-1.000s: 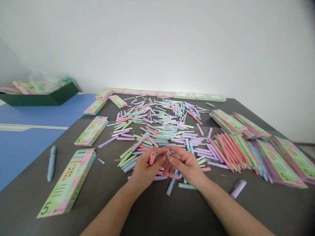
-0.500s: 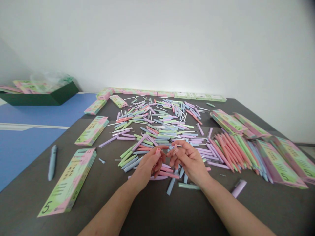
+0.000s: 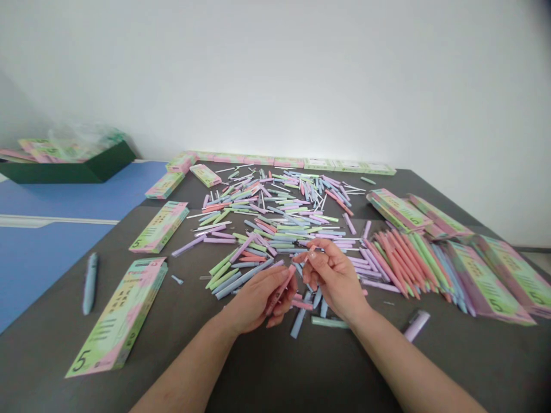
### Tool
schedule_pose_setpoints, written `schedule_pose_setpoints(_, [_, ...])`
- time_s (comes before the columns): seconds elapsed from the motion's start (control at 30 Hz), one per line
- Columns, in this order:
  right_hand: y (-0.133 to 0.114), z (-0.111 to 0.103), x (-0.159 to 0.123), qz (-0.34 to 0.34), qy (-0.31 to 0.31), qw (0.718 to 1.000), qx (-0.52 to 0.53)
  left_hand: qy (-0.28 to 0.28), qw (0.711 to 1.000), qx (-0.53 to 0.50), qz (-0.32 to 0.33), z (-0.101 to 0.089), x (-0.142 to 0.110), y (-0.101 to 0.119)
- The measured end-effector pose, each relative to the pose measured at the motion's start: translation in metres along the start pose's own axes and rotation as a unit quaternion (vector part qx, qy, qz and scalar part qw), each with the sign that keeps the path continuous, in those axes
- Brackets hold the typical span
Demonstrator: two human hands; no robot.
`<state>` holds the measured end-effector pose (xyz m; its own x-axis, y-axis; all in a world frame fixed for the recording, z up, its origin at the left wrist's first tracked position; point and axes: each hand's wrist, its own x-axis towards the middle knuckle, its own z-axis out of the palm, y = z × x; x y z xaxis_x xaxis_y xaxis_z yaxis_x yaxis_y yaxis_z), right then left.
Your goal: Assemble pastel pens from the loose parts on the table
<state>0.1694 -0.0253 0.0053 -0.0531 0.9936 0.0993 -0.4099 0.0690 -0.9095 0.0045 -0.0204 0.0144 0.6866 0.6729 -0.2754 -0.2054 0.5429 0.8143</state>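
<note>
Apparently mid-handling, centre frame: left hand [image 3: 263, 291] curls around a smooth pink tube [image 3: 284, 285]; right hand [image 3: 336, 276] pinches a tiny pinkish piece [image 3: 312, 249], details unclear. Small parts, so light fingertip control needed. Slim matte pastel pens [image 3: 287, 236] surround; flat printed carton [image 3: 116, 318], lower left.

Shows lilac, blue, green, coral and white across the pen parts [image 3: 293, 243]. Blends pink with pale green under black print on the front left box [image 3: 116, 321]. Shows dark green on the tray [image 3: 51, 174].
</note>
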Motion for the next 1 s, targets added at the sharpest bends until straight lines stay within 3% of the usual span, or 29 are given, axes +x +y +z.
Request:
schedule_pose_setpoints(0.27, [0.006,0.002,-0.002,0.016,-0.006,1.000,-0.020,-0.021,1.000,-0.011,-0.001,0.001,0.000,-0.003])
schedule_pose_setpoints(0.6, [0.013,0.002,-0.001,0.027,0.000,0.999,-0.019,-0.003,0.999,-0.036,0.011,0.003,0.003,-0.006])
schedule_pose_setpoints(0.83, [0.015,0.004,-0.001,0.065,0.004,0.998,0.011,-0.028,0.999,-0.022,-0.025,-0.002,0.004,-0.005])
schedule_pose_setpoints(1.0, [0.013,0.006,-0.001,0.094,0.006,0.995,0.033,-0.018,1.000,0.005,-0.014,0.000,0.003,-0.002])
